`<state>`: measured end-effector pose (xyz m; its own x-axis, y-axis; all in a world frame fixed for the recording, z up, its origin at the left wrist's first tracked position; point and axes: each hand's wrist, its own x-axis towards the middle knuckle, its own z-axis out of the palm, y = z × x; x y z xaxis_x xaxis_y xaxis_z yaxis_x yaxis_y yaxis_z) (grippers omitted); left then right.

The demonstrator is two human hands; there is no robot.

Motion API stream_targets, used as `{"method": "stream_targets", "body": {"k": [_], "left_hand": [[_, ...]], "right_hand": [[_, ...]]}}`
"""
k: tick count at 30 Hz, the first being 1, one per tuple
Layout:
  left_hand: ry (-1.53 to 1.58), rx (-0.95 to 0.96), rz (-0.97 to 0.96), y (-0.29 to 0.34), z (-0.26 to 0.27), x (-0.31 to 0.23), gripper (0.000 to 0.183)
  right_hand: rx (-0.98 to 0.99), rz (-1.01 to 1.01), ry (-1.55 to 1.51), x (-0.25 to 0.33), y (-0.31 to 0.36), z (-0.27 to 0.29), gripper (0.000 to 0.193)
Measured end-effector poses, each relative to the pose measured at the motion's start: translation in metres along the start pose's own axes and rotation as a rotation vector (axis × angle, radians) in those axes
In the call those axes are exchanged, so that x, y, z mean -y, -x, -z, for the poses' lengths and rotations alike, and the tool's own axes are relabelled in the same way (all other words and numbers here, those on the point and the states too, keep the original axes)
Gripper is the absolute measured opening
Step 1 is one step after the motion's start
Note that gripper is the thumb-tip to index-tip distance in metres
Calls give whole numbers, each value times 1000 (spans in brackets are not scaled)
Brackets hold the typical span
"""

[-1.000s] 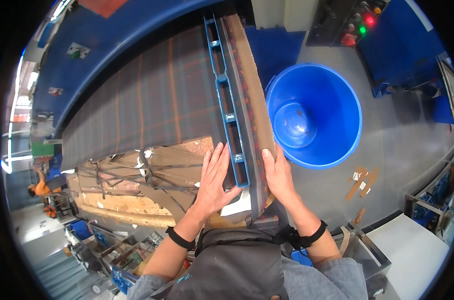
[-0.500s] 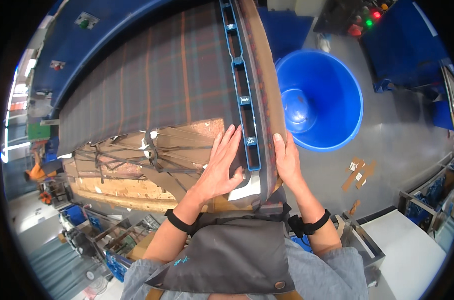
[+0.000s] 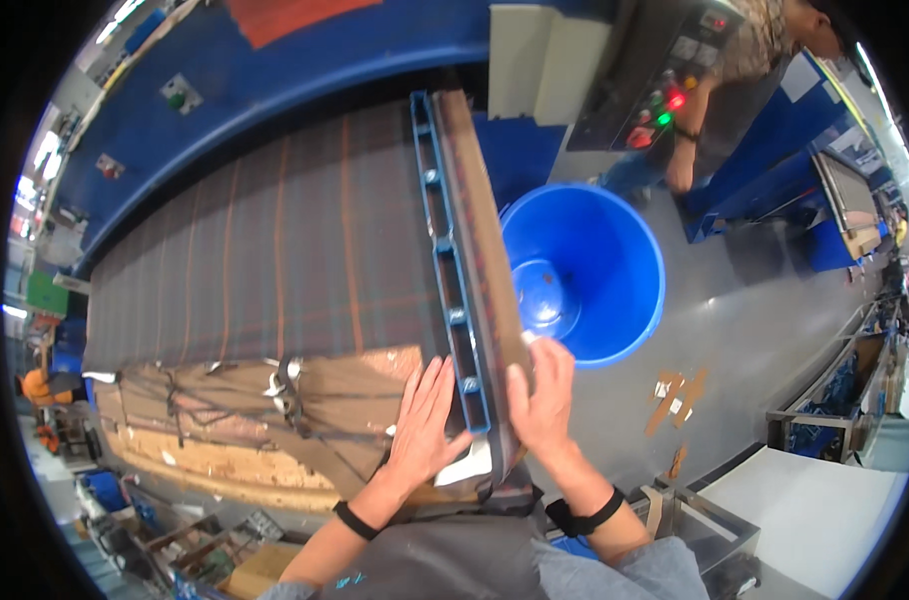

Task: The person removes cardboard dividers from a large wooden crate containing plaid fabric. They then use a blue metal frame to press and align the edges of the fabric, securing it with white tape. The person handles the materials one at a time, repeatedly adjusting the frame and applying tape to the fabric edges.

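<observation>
A stack of dark plaid fabric (image 3: 305,230) with orange and teal lines lies before me. A long narrow blue metal frame with cross rungs, like a cutting die (image 3: 445,250), rests near the fabric's right edge. My left hand (image 3: 423,425) lies flat and open on the fabric, just left of the frame's near end. My right hand (image 3: 547,395) is at the brown right edge of the stack, thumb and bent fingers apart, with nothing clearly in it. A white piece (image 3: 468,465) shows at the frame's near end.
A blue bucket (image 3: 625,270) stands on the floor right of the stack. A blue machine beam (image 3: 305,75) spans the back. Fabric scraps (image 3: 285,385) lie on the worn board. Another person's arm (image 3: 683,155) is near a control panel (image 3: 665,100). Cardboard pieces (image 3: 677,400) lie on the floor.
My view has tilted up, bringing another person into sight. My right hand has gone from lying along the stack's edge to bent fingers; my left stays beside the cutting die.
</observation>
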<state>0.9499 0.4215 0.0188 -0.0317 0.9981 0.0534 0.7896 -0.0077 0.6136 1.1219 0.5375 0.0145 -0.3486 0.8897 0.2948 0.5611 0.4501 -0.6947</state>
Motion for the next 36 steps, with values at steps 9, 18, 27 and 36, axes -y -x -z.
{"method": "stream_targets", "body": {"k": [9, 18, 27, 36], "left_hand": [[1, 34, -27, -2, 5, 1, 112], [-3, 64, 1, 3, 5, 1, 111], [-17, 77, 16, 7, 1, 5, 108], [4, 95, 45, 6, 2, 3, 106]], "right_hand": [[171, -29, -141, 31, -14, -17, 47], [70, -52, -209, 34, -7, -23, 36], [81, -58, -224, 31, -7, -24, 39], [91, -85, -221, 33, -9, -24, 40]]}}
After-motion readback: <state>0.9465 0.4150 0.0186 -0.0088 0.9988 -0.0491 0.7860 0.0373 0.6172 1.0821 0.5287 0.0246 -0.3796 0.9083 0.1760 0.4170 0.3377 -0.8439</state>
